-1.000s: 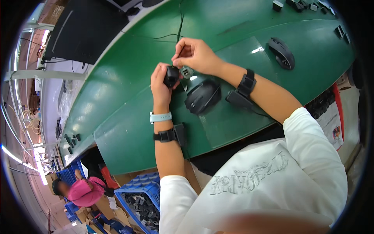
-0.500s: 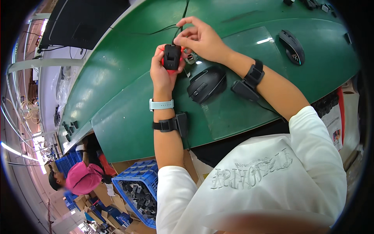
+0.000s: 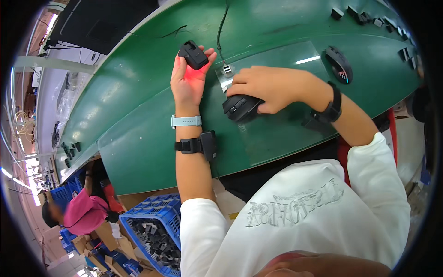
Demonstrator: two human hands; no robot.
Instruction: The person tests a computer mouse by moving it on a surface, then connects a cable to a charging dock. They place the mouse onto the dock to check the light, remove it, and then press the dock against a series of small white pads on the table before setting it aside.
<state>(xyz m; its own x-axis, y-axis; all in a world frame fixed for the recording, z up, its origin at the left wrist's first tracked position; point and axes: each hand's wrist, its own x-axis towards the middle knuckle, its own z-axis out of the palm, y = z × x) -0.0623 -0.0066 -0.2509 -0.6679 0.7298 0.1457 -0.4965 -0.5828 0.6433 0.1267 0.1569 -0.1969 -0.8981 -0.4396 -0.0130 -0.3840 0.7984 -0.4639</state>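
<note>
On the green counter [image 3: 138, 115] our right hand [image 3: 265, 87] grips a black mouse [image 3: 240, 107], fingers curled over it. Our left hand [image 3: 187, 78] holds a small black scanner [image 3: 194, 54] in closed fingers.

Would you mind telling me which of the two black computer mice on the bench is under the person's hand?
The near mouse, covered by the right hand; the other mouse lies untouched farther right.
</note>
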